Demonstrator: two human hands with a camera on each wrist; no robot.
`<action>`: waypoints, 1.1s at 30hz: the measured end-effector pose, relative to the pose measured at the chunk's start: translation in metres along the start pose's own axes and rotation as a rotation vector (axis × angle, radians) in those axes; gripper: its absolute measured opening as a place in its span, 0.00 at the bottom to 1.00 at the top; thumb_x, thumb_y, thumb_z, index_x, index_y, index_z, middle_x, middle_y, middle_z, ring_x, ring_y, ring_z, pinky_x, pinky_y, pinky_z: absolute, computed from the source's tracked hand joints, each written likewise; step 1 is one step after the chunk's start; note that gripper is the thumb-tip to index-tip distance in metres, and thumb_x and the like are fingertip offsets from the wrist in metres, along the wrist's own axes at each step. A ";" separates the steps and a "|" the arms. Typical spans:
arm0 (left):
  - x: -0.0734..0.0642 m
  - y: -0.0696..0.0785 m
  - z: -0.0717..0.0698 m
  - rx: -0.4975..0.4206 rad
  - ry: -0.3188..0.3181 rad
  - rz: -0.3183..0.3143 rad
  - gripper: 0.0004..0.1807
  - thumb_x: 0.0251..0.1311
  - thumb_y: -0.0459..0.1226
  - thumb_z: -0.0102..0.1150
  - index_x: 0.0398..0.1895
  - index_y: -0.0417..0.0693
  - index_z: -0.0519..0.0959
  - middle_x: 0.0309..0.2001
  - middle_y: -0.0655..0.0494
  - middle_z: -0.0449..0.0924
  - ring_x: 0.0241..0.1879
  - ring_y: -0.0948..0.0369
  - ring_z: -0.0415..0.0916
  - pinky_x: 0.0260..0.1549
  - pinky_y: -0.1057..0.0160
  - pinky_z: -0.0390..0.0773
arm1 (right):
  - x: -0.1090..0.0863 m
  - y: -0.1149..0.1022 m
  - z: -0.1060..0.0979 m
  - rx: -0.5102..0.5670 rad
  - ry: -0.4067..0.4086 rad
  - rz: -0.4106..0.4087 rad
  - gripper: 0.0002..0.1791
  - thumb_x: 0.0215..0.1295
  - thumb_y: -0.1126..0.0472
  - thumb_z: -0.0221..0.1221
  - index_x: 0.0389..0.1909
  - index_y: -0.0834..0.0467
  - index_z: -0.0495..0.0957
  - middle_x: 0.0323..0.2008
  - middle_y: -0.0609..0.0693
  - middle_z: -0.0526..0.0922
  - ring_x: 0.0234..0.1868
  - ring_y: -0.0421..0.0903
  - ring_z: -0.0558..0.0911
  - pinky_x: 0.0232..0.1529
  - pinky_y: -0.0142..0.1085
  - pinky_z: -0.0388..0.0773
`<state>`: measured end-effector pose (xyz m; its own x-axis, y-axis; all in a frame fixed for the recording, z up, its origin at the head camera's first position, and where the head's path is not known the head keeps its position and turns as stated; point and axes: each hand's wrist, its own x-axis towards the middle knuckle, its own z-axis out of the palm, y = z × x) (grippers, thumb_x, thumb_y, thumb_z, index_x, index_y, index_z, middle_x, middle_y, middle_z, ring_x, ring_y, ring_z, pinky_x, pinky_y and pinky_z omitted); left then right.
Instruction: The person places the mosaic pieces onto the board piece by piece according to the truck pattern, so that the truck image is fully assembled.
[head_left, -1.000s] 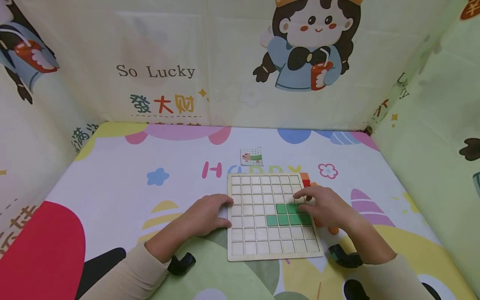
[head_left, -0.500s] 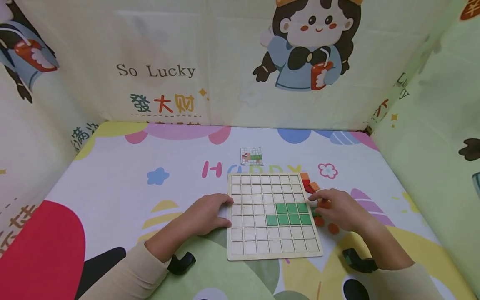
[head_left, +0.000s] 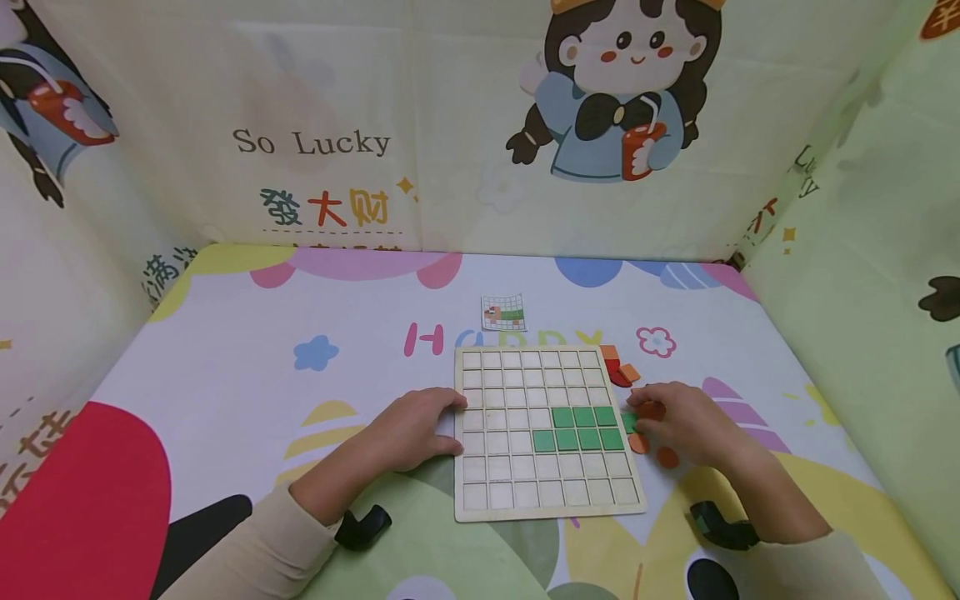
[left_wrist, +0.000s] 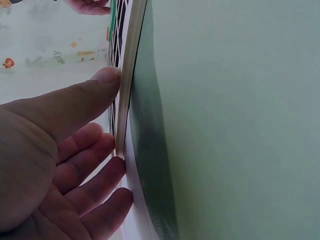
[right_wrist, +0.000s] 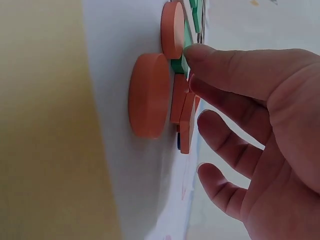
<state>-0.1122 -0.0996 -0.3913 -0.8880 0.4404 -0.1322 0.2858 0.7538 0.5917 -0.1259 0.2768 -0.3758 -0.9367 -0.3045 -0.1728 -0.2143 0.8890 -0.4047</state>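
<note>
A wooden grid board (head_left: 495, 496) lies on the table, with several green square tiles (head_left: 582, 439) set in two rows at its right side. Against the board's left edge rests my left hand (head_left: 420, 429), its thumb (left_wrist: 106, 76) and fingers touching the rim. My right hand (head_left: 682, 421) is over loose pieces at the board's right edge, thumb and fingertips slightly apart. A green piece (head_left: 628, 422) lies by those fingertips. Orange round pieces (right_wrist: 149, 95) and orange square pieces (right_wrist: 187, 122) lie close by in the right wrist view; the hand partly hides the pile in the head view.
Beyond the board lies a small picture card (head_left: 503, 313) showing a coloured grid pattern. Red pieces (head_left: 613, 367) and an orange square (head_left: 627, 372) sit by the board's upper right corner. Printed cloth walls (head_left: 450, 125) enclose the table's back and sides.
My right hand has moved right, off the board and over the loose pieces, uncovering the right-hand green tiles. The left hand and the board have stayed in place.
</note>
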 end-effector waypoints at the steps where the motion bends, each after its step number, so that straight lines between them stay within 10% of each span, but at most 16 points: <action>1: 0.000 0.000 0.000 -0.001 0.000 -0.001 0.28 0.52 0.37 0.76 0.56 0.42 0.79 0.54 0.52 0.80 0.56 0.53 0.75 0.58 0.53 0.73 | 0.000 0.000 0.000 0.000 0.000 0.003 0.18 0.58 0.60 0.71 0.50 0.58 0.83 0.42 0.51 0.82 0.43 0.52 0.74 0.43 0.48 0.79; 33: 0.000 0.001 0.000 0.012 0.000 0.006 0.28 0.52 0.37 0.76 0.57 0.41 0.78 0.54 0.52 0.80 0.56 0.52 0.74 0.58 0.52 0.73 | 0.000 0.001 0.007 -0.090 0.018 -0.078 0.13 0.56 0.60 0.73 0.43 0.54 0.86 0.32 0.45 0.78 0.37 0.47 0.72 0.33 0.38 0.73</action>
<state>-0.1114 -0.0990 -0.3911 -0.8862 0.4452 -0.1283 0.2958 0.7567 0.5830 -0.1238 0.2753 -0.3823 -0.9208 -0.3685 -0.1274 -0.3101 0.8903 -0.3335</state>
